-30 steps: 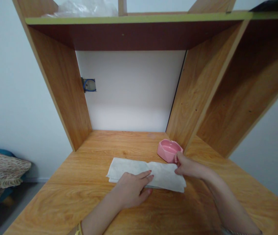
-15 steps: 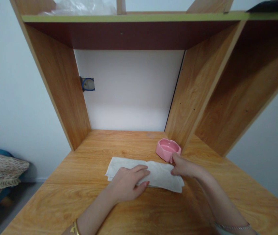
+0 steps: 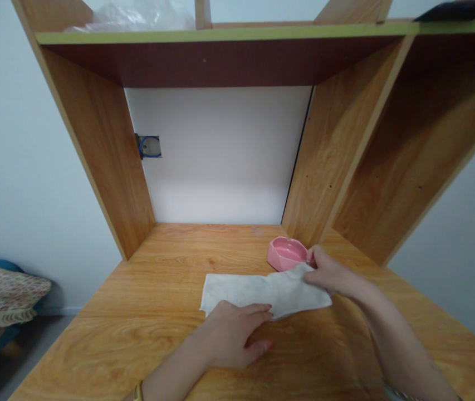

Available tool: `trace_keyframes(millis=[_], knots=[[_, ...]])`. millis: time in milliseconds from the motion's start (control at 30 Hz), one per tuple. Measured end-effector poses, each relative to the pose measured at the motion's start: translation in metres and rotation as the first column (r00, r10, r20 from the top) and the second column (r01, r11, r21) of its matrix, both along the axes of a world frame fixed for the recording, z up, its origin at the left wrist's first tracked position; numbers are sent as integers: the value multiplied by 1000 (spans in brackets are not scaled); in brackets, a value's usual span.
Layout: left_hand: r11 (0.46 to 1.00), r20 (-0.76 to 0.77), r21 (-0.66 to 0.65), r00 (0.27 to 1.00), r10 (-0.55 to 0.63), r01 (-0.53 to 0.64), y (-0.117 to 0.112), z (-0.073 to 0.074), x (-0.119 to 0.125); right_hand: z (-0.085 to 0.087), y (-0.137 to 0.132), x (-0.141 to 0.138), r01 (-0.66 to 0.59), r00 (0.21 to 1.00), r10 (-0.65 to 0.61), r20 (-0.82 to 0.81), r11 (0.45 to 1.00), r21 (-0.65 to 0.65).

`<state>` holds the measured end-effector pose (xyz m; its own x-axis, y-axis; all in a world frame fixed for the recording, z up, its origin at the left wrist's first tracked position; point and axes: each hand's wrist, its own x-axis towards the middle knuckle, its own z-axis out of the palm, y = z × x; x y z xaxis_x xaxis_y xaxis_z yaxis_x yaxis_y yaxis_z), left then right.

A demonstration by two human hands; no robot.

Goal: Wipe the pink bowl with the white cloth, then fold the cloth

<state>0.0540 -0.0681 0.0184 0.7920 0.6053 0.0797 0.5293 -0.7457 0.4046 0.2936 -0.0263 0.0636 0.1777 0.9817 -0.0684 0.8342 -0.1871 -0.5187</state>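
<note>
A folded white cloth (image 3: 245, 289) lies across the wooden desk, its right end lifted a little. My right hand (image 3: 324, 271) pinches that upper right corner between thumb and fingers. Just behind the cloth stands a pink faceted bowl (image 3: 281, 259), partly covered at its front by the raised corner; I see nothing inside it. With fingers stretched out, my left hand (image 3: 239, 334) rests over the cloth's lower edge, its thumb on the desk side.
The wooden desktop (image 3: 170, 340) runs under a shelf unit with side panels (image 3: 99, 161). An uncovered socket box (image 3: 150, 146) sits in the back panel. Clear plastic wrapping (image 3: 137, 15) lies on the upper shelf. A fringed woven cover (image 3: 7, 289) is at the far left.
The cloth has shifted to the right, and its right corner has risen in my right hand's grip. My left hand has slid right and toward me. The bowl has stayed in place.
</note>
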Motion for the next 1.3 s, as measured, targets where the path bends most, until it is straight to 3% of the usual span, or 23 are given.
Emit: trace_keyframes(millis=[67, 167, 333, 400, 433, 467, 533, 600, 667, 833, 967, 1133, 1200, 1300], knots=[[1000, -9, 16, 1000, -12, 12, -1, 0, 2, 7, -1, -13, 9, 999, -10, 40, 1000, 28], [999, -27, 42, 1000, -9, 10, -3, -1, 4, 13, -2, -42, -27, 998, 18, 55, 985, 170], [997, -41, 81, 999, -3, 6, 0, 2, 3, 8, 5, -95, -163, 986, 166, 17, 936, 311], [991, -35, 107, 996, 84, -80, 10, 5, -5, 4, 9, -113, -236, 968, 252, -15, 924, 301], [974, -42, 131, 980, 194, -187, 17, 7, -11, 2, 10, -120, -262, 959, 281, -25, 921, 289], [931, -62, 160, 938, 342, -329, 25, 8, -19, 1, 12, -127, -281, 953, 301, -31, 917, 283], [733, -106, 227, 731, 674, -642, 42, 10, -35, -4, 14, -139, -311, 943, 332, -32, 909, 276], [585, -176, 248, 558, 811, -772, 55, 10, -50, -11, 14, -150, -341, 933, 360, -22, 900, 270], [555, -203, 235, 518, 831, -798, 62, 6, -59, -19, 13, -160, -370, 922, 386, -9, 891, 264], [534, -223, 207, 491, 842, -820, 63, -3, -58, -43, 13, -183, -393, 908, 415, -57, 891, 228], [510, -206, 219, 472, 857, -832, 61, -1, -56, -59, 17, -188, -386, 886, 433, -166, 887, 254], [511, -134, 240, 494, 859, -825, 59, 5, -57, -47, 18, -159, -320, 873, 438, -215, 847, 425], [573, -43, 216, 578, 815, -791, 57, 5, -56, -36, 18, -135, -292, 918, 374, -136, 866, 406], [758, 122, 172, 778, 617, -629, 53, 3, -52, -28, 19, -95, -272, 961, 277, 5, 942, 198]])
